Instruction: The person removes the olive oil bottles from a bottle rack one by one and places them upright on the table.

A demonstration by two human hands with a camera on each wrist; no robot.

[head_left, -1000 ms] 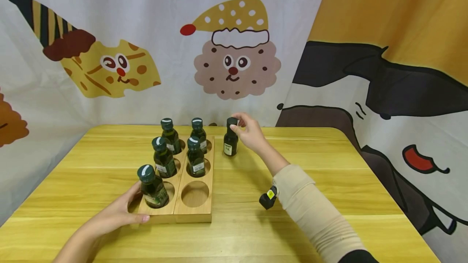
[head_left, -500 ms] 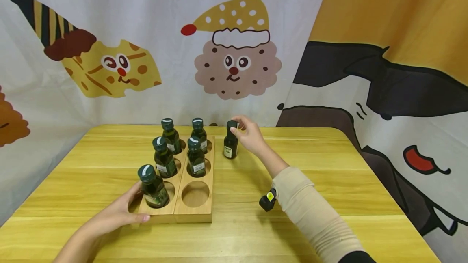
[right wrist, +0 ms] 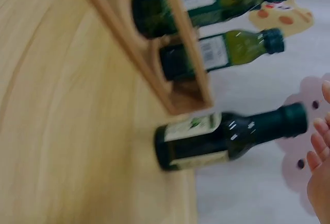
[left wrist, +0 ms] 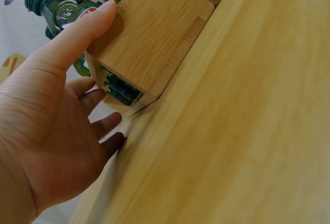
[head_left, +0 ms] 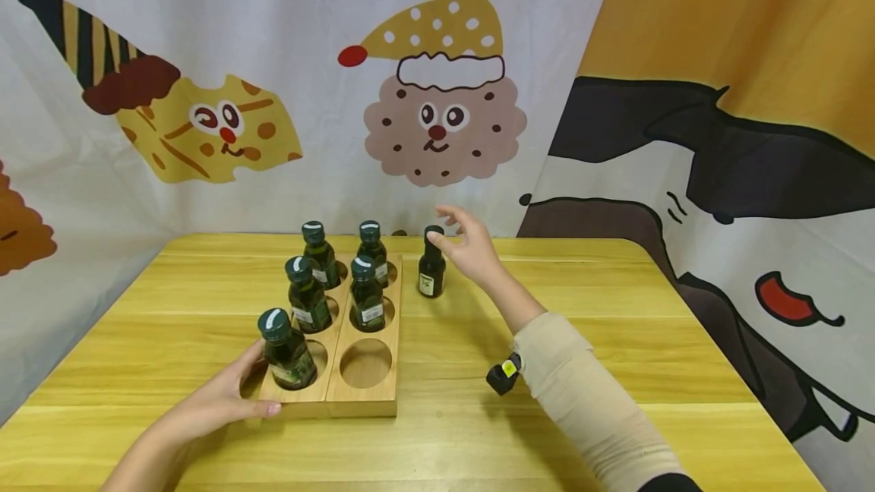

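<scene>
Right fingers [head_left: 450,212] (parted) near lone bottle [head_left: 431,273].

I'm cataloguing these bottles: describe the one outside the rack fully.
The bottle is slim, dark and glassy-looking, its shoulders narrowing to a long dark green capped neck. Its body carries cream labelling with a green motif; the wording is illegible. It stands upright on the table, right of the wooden rack at its far end and apart from it. The right hand is beside its top, the fingers in the right wrist view clear of it; whether the thumb touches the cap is unclear.
</scene>
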